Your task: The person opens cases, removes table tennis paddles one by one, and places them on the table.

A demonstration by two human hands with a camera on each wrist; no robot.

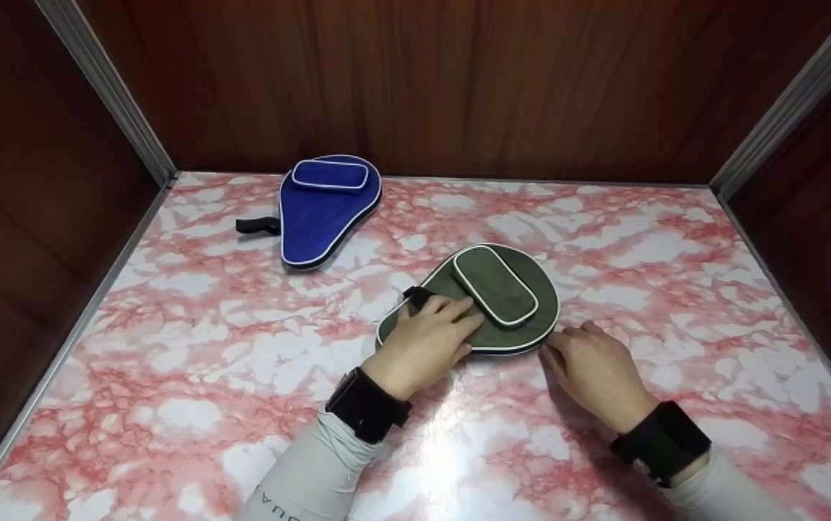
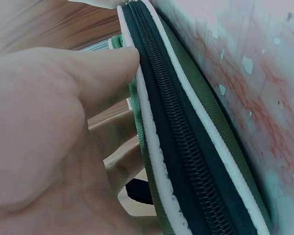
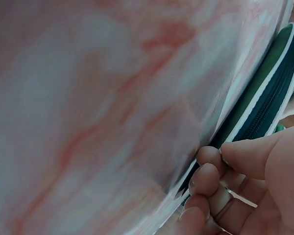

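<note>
A green table tennis paddle case (image 1: 523, 268) with white piping and a raised oblong pocket lies flat on the table, its rounded end to the right. My left hand (image 1: 426, 340) rests on its narrower part with fingers spread, the thumb (image 2: 112, 68) against the piped edge above the closed black zipper (image 2: 171, 112). At the case's lower right edge, my right hand (image 1: 596, 373) pinches the zipper pull between thumb (image 3: 252, 156) and index finger; the fingertips mostly hide the pull. A black strap (image 1: 417, 295) sticks out beside the left fingers.
A blue paddle case (image 1: 321, 217) with a black strap (image 1: 257, 225) lies at the back left. The red-and-white marbled table (image 1: 675, 304) is enclosed by brown wooden panels (image 1: 458, 87) at the back and both sides, with grey metal strips along the corners.
</note>
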